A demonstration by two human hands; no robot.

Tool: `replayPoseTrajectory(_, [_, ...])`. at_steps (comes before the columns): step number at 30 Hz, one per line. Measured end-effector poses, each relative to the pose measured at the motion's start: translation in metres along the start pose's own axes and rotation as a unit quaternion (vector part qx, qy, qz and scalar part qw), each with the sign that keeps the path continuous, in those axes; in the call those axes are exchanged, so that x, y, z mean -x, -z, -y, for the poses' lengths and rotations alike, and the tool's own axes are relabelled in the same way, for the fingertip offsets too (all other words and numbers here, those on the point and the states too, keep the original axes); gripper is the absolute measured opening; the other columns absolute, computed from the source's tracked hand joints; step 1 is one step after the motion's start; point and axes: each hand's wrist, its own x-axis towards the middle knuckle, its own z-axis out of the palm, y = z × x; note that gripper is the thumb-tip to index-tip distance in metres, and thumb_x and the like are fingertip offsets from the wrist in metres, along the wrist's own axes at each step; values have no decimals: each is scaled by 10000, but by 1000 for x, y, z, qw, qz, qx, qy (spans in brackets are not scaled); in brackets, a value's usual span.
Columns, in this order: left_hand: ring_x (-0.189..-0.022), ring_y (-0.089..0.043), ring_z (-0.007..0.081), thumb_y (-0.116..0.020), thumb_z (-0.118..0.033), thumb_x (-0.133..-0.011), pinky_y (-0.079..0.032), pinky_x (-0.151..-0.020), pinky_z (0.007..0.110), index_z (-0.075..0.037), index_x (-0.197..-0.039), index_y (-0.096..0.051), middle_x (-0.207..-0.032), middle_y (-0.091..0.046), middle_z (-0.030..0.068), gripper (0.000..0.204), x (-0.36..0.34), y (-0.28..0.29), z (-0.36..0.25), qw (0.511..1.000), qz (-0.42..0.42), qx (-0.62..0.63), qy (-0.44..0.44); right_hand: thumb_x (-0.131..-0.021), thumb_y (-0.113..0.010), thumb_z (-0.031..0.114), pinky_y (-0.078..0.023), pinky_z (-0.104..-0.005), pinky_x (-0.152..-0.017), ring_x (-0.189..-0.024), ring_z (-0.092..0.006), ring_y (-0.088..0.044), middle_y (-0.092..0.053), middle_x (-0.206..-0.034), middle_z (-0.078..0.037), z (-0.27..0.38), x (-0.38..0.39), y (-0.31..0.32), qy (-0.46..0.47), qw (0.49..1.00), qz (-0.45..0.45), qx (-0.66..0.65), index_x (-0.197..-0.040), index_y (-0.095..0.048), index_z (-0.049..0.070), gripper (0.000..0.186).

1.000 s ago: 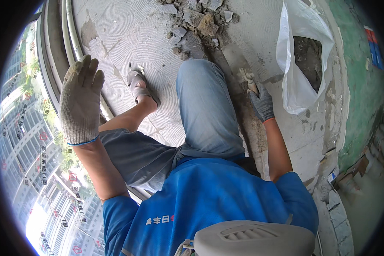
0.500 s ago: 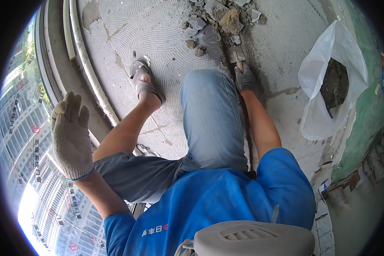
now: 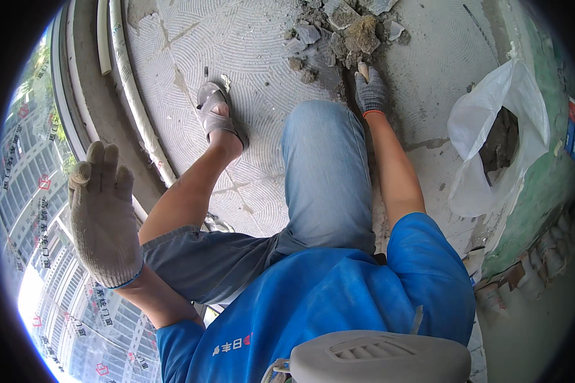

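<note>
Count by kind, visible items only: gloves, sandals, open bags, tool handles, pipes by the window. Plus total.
Gloves: 2
Sandal: 1
Open white bag: 1
Tool handle: 1
Pipes: 2
Total: 7

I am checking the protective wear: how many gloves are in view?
2: a pale glove on the left hand, before the window, and a grey glove on the right hand, which grips a tool handle near the rubble. Others might be hidden in the white bag.
</note>
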Motion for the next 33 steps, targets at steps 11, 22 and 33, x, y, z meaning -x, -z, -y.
replayPoseTrajectory(11, [-1229,-411,306,-468,-175,-916,-363,-1005,413,26,-1186,-469,-1301,-447,182,337,-9,-24,9,994,113,-11,-7,-805,-594,420,-456,-428,-823,-965,-370,-574,-591,-1067,-192,7,22,50,13,999,50,14,-1153,-539,90,482])
replayPoseTrajectory(22, [-1188,-456,287,-478,-175,-908,-363,-1001,403,32,-1190,-482,-1276,-479,169,350,-22,-45,13,995,78,-53,-7,-817,-590,329,-462,-441,-772,-912,-389,-572,-602,-991,-204,35,61,133,38,996,80,-23,-1096,-544,100,363])
replayPoseTrajectory(33, [-1186,-458,290,-463,-155,-922,-365,-1002,407,27,-1152,-507,-1257,-492,190,297,-41,-46,17,992,104,-73,9,-808,-633,325,-465,-398,-733,-842,-368,-588,-612,-903,-197,36,136,258,-17,997,57,-56,-1037,-556,28,384])
